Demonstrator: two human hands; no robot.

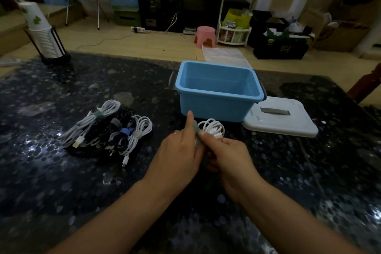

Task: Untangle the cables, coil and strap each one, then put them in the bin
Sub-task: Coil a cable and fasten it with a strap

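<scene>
In the middle of the frame we see both hands meeting over the dark table (61, 181), just below the blue bin (216, 107). Together they hold one white cable (212, 128), already gathered into loops. The left hand (181, 152) has its index finger stretched straight up toward the bin wall, while the other fingers curl in against the bundle. A grey-green strap (195, 127) lies along this finger and over the loops; we cannot tell whether it is already closed around them, because the picture is dim there. The right hand (224, 154) is curled, its thumb and fingers pinching the lower part of the loops, so the loop ends stand out above the knuckles, near the bin's front wall.

The bin stands open in the upper middle of the frame, and its inside looks bare as far as we can see. Its white lid (282, 119) lies flat on the table to the right of it, touching or nearly touching the bin's lower right corner.

At the left of the hands, well apart from them, lies a pile of coiled cables (109, 130), white and black ones side by side, each with a small strap around its middle. In the upper left corner a stack of paper cups (41, 33) stands in a black holder.
</scene>
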